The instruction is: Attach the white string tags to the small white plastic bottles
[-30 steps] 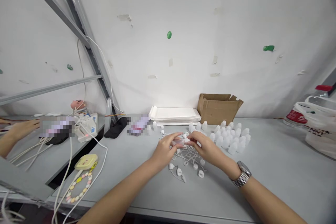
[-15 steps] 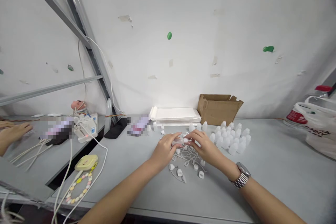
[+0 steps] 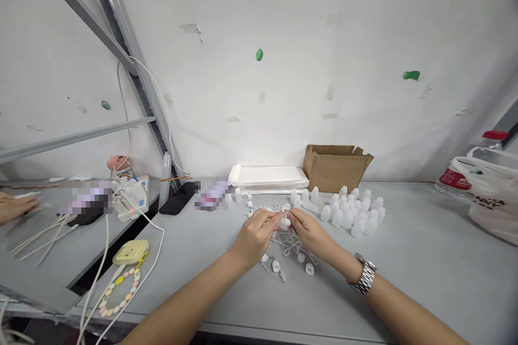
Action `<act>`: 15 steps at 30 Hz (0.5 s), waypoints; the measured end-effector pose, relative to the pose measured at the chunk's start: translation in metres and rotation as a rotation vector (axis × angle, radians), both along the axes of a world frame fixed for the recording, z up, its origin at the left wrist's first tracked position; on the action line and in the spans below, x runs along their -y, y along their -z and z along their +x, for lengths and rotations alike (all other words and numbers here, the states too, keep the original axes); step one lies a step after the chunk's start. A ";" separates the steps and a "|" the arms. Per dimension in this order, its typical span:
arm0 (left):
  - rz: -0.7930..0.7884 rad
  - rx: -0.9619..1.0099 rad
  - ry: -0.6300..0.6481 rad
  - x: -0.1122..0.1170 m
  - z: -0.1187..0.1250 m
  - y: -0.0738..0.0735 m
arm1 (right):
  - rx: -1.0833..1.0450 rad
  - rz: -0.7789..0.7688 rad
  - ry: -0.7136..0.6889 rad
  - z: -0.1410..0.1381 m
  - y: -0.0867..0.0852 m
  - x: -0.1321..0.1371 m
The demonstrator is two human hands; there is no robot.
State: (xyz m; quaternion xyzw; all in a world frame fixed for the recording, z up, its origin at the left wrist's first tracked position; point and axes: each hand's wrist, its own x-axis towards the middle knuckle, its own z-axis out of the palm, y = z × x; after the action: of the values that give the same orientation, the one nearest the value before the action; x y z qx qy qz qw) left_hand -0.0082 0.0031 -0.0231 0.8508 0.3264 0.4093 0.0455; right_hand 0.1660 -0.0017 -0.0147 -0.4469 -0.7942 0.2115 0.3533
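Observation:
In the middle of the table, my left hand (image 3: 256,233) and my right hand (image 3: 306,228) meet fingertip to fingertip. Both are closed in a pinch on a small white plastic cap (image 3: 285,221), largely covered by the fingers. Under and around the hands lies a tangle of white caps with thin looped straps (image 3: 288,252). A loose cap (image 3: 309,269) rests in front of my right hand. Frosted plastic bottles (image 3: 347,219) stand grouped to the right of that hand, several of them upright.
At the wall stand a cardboard box (image 3: 338,171) and a stack of white padded envelopes (image 3: 269,177). A plastic bag (image 3: 496,207) sits far right. On the left are cables, a yellow case (image 3: 131,253) with a beaded loop, and a power strip (image 3: 131,199). Another person's hand (image 3: 16,207) shows far left.
My hands have drawn closer together, and the clear piece visible in my left fingers before is now hidden. The other person's hand has moved left. The view has shifted slightly.

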 end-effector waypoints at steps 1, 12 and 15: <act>-0.027 0.016 -0.010 0.001 0.001 -0.001 | 0.041 0.037 0.012 0.001 -0.002 0.000; -0.213 0.119 -0.062 0.000 0.001 -0.002 | 0.323 0.254 -0.024 0.008 -0.006 0.002; 0.048 -0.024 -0.032 -0.004 -0.001 0.006 | 0.083 0.004 -0.022 0.000 0.008 -0.001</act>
State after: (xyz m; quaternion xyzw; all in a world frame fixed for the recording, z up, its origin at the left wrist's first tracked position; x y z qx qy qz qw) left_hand -0.0094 0.0066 -0.0288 0.8512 0.3305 0.4075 0.0144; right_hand 0.1664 -0.0010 -0.0224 -0.4457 -0.8134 0.1950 0.3188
